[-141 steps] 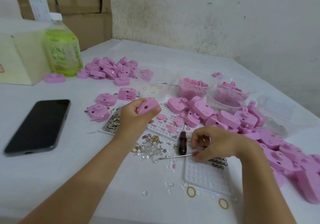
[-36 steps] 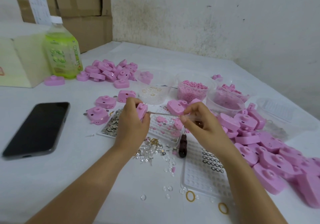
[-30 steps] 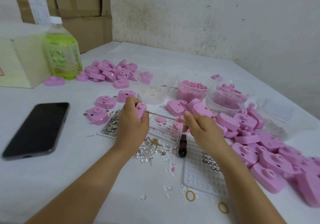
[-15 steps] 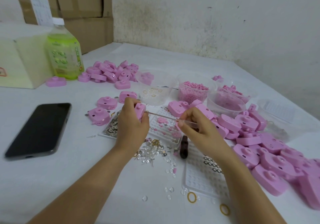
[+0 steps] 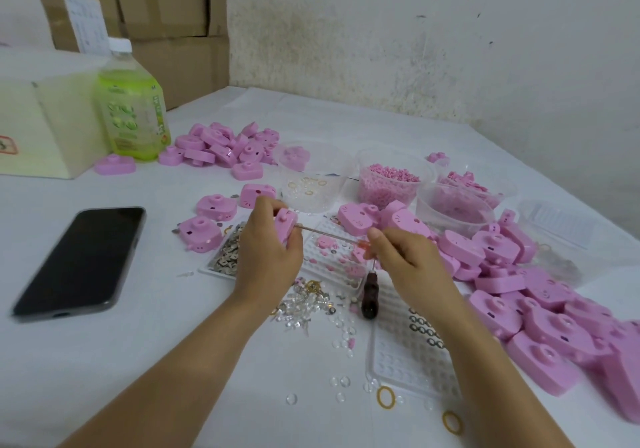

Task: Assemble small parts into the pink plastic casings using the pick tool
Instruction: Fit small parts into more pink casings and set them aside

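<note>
Head view, mid-frame: left hand (image 5: 268,252) grips pink casing (image 5: 286,229), right hand (image 5: 405,257) pinches pick tool (image 5: 329,235). Probably best bracing the casing, easing tip straight in.

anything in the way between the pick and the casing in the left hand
Nothing visible: the pick runs clear from the right hand to the casing that the left hand grips, its tip at the casing's side.

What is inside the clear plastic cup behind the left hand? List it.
The clear plastic cup holds thin yellow rings and small clear pieces. The left hand and its pink plastic casing cover the cup's lower left edge.
</note>
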